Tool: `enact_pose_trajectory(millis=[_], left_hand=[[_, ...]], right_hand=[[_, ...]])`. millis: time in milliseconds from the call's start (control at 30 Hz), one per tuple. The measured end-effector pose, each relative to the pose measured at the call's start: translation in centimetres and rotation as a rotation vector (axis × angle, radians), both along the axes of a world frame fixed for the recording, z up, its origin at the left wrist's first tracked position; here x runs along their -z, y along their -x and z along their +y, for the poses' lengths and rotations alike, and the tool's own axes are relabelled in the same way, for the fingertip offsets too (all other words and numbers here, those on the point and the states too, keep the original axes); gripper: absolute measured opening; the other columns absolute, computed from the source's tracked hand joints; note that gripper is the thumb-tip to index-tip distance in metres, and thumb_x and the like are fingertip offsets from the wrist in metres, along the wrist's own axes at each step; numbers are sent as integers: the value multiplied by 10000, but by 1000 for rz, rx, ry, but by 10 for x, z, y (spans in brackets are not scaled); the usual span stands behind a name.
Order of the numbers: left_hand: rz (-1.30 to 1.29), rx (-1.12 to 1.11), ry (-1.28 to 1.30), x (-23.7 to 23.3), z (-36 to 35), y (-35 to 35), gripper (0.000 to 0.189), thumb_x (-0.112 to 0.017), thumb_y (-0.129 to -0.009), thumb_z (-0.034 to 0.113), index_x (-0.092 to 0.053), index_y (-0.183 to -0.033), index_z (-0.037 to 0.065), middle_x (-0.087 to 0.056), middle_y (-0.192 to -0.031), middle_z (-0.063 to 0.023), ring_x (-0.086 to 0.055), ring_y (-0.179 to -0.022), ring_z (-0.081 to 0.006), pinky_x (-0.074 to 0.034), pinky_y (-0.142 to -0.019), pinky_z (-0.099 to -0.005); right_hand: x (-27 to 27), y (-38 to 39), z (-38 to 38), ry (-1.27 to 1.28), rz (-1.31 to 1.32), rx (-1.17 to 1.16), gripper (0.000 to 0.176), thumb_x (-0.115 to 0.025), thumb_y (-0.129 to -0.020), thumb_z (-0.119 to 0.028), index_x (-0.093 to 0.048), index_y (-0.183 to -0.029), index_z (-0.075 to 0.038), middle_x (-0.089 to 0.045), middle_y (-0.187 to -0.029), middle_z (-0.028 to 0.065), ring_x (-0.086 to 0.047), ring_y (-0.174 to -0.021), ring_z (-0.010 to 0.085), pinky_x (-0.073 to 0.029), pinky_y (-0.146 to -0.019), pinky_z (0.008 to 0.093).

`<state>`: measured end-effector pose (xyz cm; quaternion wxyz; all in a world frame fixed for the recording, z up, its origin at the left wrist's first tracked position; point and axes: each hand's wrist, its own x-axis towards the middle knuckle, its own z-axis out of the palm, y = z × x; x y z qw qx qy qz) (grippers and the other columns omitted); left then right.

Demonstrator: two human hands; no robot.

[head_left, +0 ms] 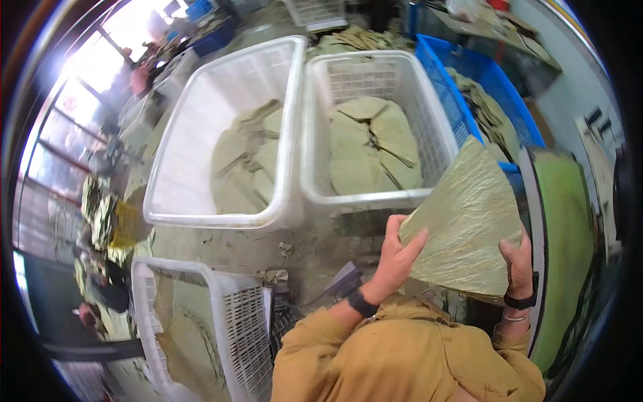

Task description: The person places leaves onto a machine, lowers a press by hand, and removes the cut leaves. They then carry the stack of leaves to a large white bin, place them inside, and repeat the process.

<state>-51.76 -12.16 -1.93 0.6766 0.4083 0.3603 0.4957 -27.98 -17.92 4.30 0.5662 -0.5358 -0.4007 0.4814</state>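
Note:
Between my two hands is a thick stack of pale green dried leaves [472, 221], fan-shaped, with the point up and the wide edge toward my body. My left hand [400, 258] is closed on its left edge, thumb lying on the front face. My right hand [518, 264] grips the right edge, its thumb at the front and its other fingers mostly hidden. In front of me a white basket [375, 199] holds similar leaf stacks set in a round. To its left, a white tub [214, 220] contains more of these stacks.
A blue basket [499, 77] with leaves stands at the back right. Near my right arm is a green-topped surface [566, 254]. At lower left sits a white slatted basket [246, 335] with leaves inside. A yellow crate [125, 224] and people among leaves are at far left.

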Motion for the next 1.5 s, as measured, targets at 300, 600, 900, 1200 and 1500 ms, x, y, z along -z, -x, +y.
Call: enact_pose_trajectory(millis=[300, 600, 900, 1200, 1500], left_hand=[[-336, -403, 265, -57, 9, 155, 460, -625, -835, -15, -416, -1240, 48, -554, -1152, -106, -578, -1004, -190, -501, -848, -322], [1033, -706, -300, -131, 110, 300, 414, -634, -768, -37, -503, -1158, 9, -614, -995, -141, -624, -879, -225, -497, -783, -345], [1412, -663, -460, -121, 183, 375, 504, -672, -722, -2, -502, -1196, -4, -576, -1107, -220, -559, -1025, -385, -468, -855, -394], [889, -1707, 176, -55, -4, 351, 315, -482, -908, -60, -445, -1219, -23, -627, -999, -171, -618, -957, -236, -497, -896, -370], [170, -2469, 423, 11, -159, 268, 111, -548, -911, 32, -507, -1014, 26, -635, -920, -133, -637, -820, -228, -548, -740, -348]], right_hand=[[-21, 142, 143, 147, 131, -511, 657, -662, -795, -54, -349, -1367, 26, -517, -1263, 107, -520, -1123, 168, -417, -950, 286], [-84, 327, 310, -1201, -1157, -612, 728, -734, -684, -90, -409, -1333, -35, -399, -1375, 183, -351, -1334, 306, -305, -1059, 413], [-69, 497, 448, -759, -1006, -1772, 275, -677, -729, -140, -598, -915, 47, -619, -755, 189, -586, -682, 349, -482, -663, 396], [156, 611, 478, 279, -191, -1472, 338, -714, -794, -154, -599, -1074, -5, -664, -919, 80, -620, -769, 151, -504, -649, 312], [316, 547, 421, 866, -560, -1482, 409, -629, -863, -121, -495, -1230, -1, -592, -1160, 141, -608, -998, 281, -517, -855, 435]])
